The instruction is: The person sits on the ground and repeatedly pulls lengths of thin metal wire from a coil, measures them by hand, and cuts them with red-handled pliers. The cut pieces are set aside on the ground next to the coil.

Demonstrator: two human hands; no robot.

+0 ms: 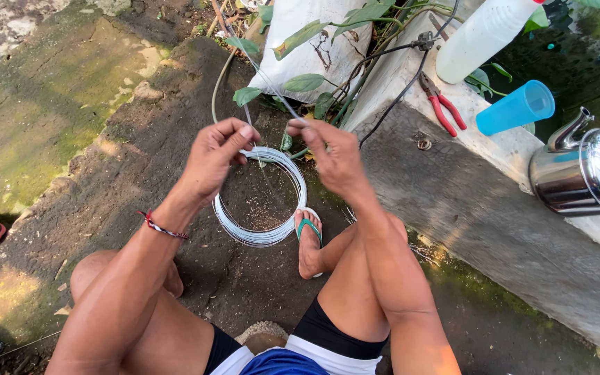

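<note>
Centre frame: left hand (pixel 218 154) pinches the top of a silvery wire coil (pixel 262 198); right hand (pixel 333 156) is closed on a strand, apparently the free end, though the view is too fine to confirm. The coil hangs above the soil. Risk: a slackened pinch could let the springy loops burst open and tangle, or whip the strand into the leaves (pixel 300 83) upper centre.

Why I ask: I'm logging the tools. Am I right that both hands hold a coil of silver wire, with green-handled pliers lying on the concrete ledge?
Not quite. The head view shows the pliers have red handles. Otherwise right: left hand and right hand hold the wire coil; the pliers lie on the ledge.
</note>
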